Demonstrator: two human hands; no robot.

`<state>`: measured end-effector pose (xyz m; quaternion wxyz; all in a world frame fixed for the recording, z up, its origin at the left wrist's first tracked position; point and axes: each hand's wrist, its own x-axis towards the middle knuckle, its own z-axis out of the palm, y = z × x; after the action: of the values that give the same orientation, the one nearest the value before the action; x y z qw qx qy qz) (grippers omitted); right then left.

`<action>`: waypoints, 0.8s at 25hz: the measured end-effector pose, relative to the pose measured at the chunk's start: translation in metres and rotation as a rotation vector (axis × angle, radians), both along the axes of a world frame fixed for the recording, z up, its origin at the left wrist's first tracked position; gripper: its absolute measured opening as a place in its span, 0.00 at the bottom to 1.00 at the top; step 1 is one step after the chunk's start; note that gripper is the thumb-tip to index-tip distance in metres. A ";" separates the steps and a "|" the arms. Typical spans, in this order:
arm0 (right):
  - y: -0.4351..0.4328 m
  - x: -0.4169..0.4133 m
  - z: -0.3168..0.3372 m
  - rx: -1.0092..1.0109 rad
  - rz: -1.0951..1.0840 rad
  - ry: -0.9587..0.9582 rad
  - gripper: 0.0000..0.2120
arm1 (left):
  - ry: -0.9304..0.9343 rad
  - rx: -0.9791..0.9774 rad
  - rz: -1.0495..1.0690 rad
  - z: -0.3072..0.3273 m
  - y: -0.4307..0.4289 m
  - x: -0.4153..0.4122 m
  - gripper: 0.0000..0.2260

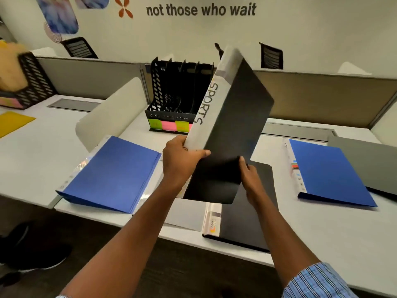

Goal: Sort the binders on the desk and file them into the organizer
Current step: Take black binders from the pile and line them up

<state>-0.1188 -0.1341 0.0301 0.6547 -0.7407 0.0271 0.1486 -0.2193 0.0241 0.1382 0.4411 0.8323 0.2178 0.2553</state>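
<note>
At 5 o'clock a plaid sleeve (318,282) enters the view; at 8 o'clock a dark shoe (36,254) stands on the floor below the desk (32,158).

Nearest on the desk, at 6 o'clock, a black binder (247,229) lies flat with its white spine to the left, beside a grey sheet (184,216).

Above it both hands hold the SPORTS binder (232,125) off the desk. It is tilted, with its white spine to the left and its top leaning toward 1 o'clock. The left hand (182,160) is clamped round the spine's lower end, thumb across the front. The right hand (251,179) pinches the black cover's lower right edge, thumb on the front and fingers behind.

At 9 o'clock of the hands a left blue binder (113,175) lies flat. At 3 o'clock lies a right blue binder (328,171), with a grey binder (365,155) just beyond it.

Further back, at 10 o'clock, a white divider (111,112) stands tilted on the desk. At 12 o'clock the black organizer (178,91) stands against the partition, with green and pink labels (169,125) along its front. The raised binder's top hides its right end.

Far out at 9 o'clock lies a yellow folder (12,123), and beyond it sits a black mesh tray (32,80).
</note>
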 end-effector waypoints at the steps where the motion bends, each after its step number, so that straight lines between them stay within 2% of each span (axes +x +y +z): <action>1: 0.007 0.001 -0.001 0.002 -0.003 0.012 0.25 | -0.026 -0.041 0.020 0.000 0.013 0.000 0.25; 5: 0.039 -0.013 -0.014 -0.017 -0.021 -0.018 0.20 | 0.037 -0.112 0.159 -0.015 0.077 0.004 0.28; 7: 0.053 -0.022 -0.022 -0.034 0.025 0.032 0.21 | 0.120 -0.182 0.189 -0.038 0.100 0.003 0.25; 10: 0.065 -0.029 -0.038 -0.167 0.129 0.017 0.20 | 0.203 -0.275 0.224 -0.074 0.123 -0.001 0.20; 12: 0.071 -0.032 -0.044 -0.257 0.242 0.013 0.21 | 0.262 -0.305 0.243 -0.093 0.135 -0.004 0.19; 16: 0.082 -0.042 -0.055 -0.420 0.449 0.015 0.31 | 0.349 -0.334 0.230 -0.130 0.151 -0.011 0.16; 20: 0.097 -0.051 -0.064 -0.547 0.510 0.075 0.31 | 0.458 -0.309 0.187 -0.157 0.173 -0.012 0.13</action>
<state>-0.1703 -0.0372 -0.0341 0.3731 -0.8651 -0.0956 0.3213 -0.2318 0.1967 -0.0184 0.4766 0.7675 0.4239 0.0640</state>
